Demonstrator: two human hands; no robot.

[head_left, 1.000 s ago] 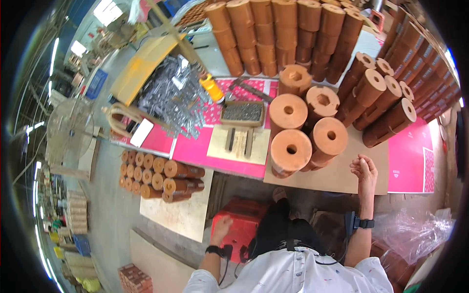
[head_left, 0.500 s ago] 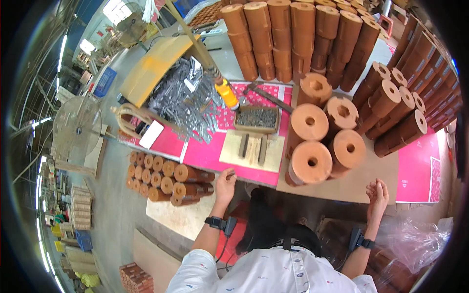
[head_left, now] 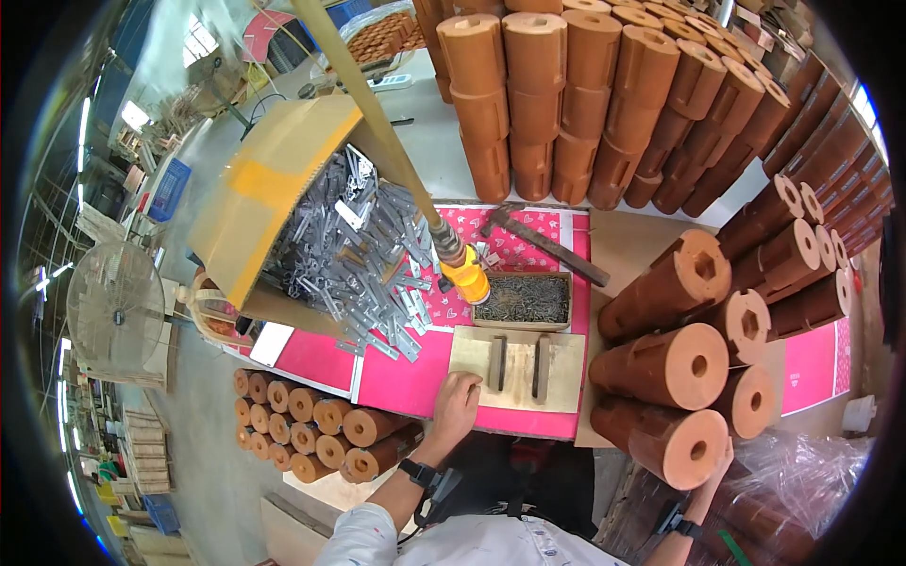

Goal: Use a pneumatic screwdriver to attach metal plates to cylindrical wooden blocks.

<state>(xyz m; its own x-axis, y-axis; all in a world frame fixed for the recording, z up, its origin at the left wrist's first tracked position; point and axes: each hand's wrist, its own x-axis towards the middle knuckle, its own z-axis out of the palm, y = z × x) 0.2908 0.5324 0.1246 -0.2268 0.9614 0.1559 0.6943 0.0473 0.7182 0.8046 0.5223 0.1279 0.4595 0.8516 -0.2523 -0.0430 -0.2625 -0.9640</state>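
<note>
Many metal strips (head_left: 344, 250) are spilling from a box (head_left: 269, 179); left hand (head_left: 457, 404) is curling at the wooden board (head_left: 516, 377), can't tell if closed; front brown cylinder (head_left: 656, 441) is sitting right of it, right hand (head_left: 720, 464) touching its right side, grip hidden.

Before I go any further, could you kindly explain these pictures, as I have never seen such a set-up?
There is no machine here: a person works bare-handed. Every picture comes from the left of two wide fisheye cameras on that person's head, looking down, so straight edges bend.

On the pink-covered table are metal strips spilling from a cardboard box, a hammer, a tray of small metal pieces, and a pale board bearing two dark bars.

The left hand is by the board's left edge, nothing visibly held. The right hand is at the nearest brown cylinder, partly hidden; I cannot tell whether it grips.
</note>
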